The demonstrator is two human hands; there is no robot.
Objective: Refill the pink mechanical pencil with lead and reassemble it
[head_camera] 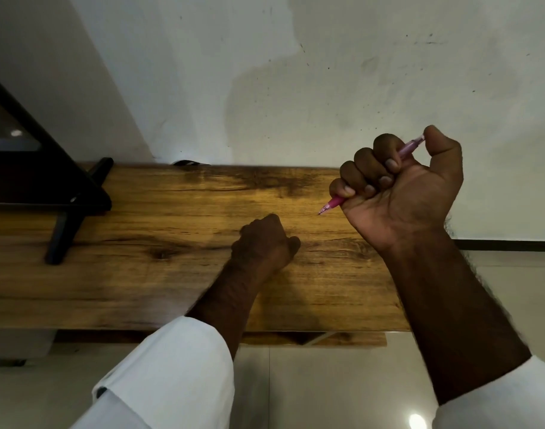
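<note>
My right hand (401, 187) is raised above the right end of the wooden table (159, 230), fist closed around the pink mechanical pencil (331, 204). The pencil's tip points down-left out of the bottom of the fist. Its clear pink top end sticks out above, with my thumb pressed on it. My left hand (266, 239) rests on the table near its middle, curled into a loose fist seen from the back. Whether it holds anything is hidden. No lead case or loose lead shows.
A black stand with angled legs (66, 224) sits on the table's left part, under a dark framed object. A white wall (296, 72) runs behind the table. A small dark item (187, 162) lies at the table's back edge. Tiled floor lies below.
</note>
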